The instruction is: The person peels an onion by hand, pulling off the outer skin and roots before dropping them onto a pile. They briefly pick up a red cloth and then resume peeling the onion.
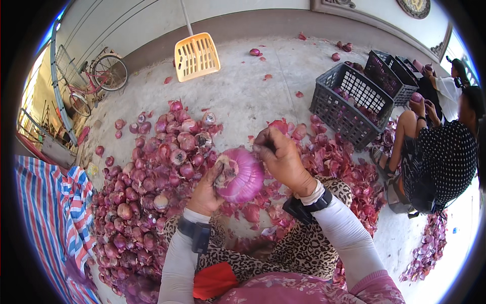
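A glossy purple onion (244, 175) is clasped by the left hand (205, 192), whose fingers are clamped on its left side. At the onion's upper right edge, the fingers of the right hand (284, 159) are curled toward the thumb; whether anything is pinched there cannot be told. To the left of the left fingers, dull-skinned onions (126, 209) are heaped; right of the right fingers, loose skins (336, 162) are strewn, with a black crate (334, 117) set beyond.
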{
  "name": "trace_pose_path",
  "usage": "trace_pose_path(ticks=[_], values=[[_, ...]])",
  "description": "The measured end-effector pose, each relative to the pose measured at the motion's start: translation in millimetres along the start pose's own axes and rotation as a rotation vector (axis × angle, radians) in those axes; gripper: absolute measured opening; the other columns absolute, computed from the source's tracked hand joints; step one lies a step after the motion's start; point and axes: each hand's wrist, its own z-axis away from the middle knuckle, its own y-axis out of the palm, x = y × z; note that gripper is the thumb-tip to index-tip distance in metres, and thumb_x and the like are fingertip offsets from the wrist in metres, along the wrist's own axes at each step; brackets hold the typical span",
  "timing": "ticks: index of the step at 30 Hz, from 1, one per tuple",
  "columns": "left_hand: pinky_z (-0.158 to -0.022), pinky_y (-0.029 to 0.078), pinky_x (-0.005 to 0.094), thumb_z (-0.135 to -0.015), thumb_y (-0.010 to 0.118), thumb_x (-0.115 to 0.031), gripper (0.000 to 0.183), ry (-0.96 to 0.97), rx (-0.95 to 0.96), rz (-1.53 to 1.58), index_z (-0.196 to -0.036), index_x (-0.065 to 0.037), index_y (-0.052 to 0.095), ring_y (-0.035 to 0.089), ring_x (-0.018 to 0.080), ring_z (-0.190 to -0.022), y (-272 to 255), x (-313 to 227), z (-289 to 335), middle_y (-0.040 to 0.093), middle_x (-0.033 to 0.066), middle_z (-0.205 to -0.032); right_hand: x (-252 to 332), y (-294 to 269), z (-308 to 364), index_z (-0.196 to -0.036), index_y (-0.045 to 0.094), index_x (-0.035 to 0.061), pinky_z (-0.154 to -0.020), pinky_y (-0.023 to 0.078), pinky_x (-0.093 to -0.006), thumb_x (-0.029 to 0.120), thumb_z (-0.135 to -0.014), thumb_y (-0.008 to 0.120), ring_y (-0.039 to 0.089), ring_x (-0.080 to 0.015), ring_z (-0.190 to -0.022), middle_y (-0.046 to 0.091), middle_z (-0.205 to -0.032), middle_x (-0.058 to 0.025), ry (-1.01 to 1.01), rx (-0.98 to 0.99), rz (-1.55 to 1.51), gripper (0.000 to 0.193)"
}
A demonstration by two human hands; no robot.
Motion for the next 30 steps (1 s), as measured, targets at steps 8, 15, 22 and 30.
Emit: trace_pose_path(ticks=[8, 15, 22, 30], values=[[-0.098, 0.049, 0.042, -0.084, 0.074, -0.03, 0.049, 0.042, -0.001, 0.056, -0.124, -0.007, 0.057, 0.059, 0.0231, -0.112, 0.1, -2.2, 0.5, 0.062, 0.0075, -0.119, -11.1, -17.3, -2.8, -0.096, 0.061, 0.0003, -0.061, 0.045, -0.023, -0.006, -0.087, 0.058, 0.056, -0.0059, -0.071, 0.064, -0.082, -0.004, 0.206, -0.037, -0.277, 0.011], [-0.099, 0.048, 0.0452, -0.083, 0.074, -0.033, 0.054, 0.111, -0.004, 0.038, -0.126, -0.008, 0.054, 0.058, 0.0245, -0.114, -12.9, -8.9, 2.4, 0.061, 0.007, -0.121, -3.2, -21.2, -3.7, -0.092, 0.067, 0.0034, -0.064, 0.048, -0.0312, -0.005, -0.079, 0.065, 0.062, -0.0238, -0.073, 0.062, -0.079, -0.01, -0.238, -0.056, 0.194, 0.016], [-0.089, 0.053, 0.0344, -0.085, 0.072, -0.03, 0.044, 0.208, -0.088, -0.122, -0.121, -0.01, 0.056, 0.062, 0.0165, -0.104, -0.5, -10.1, 2.6, 0.063, 0.0021, -0.112, 5.0, -16.8, 4.7, -0.096, 0.066, 0.0027, -0.067, 0.05, -0.0341, 0.003, -0.076, 0.073, 0.064, -0.0287, -0.077, 0.064, -0.082, -0.0118, -0.222, 0.224, 0.178, 0.021], [-0.087, 0.054, 0.0332, -0.084, 0.074, -0.023, 0.049, 0.299, -0.119, -0.189, -0.125, -0.007, 0.052, 0.062, 0.0157, -0.099, 5.4, -9.6, 2.9, 0.062, 0.0023, -0.108, 4.1, -9.8, 9.2, -0.086, 0.062, -0.0001, -0.065, 0.049, -0.0416, 0.009, -0.077, 0.071, 0.061, -0.0347, -0.073, 0.061, -0.079, -0.0155, -0.252, 0.209, 0.264, 0.016]])
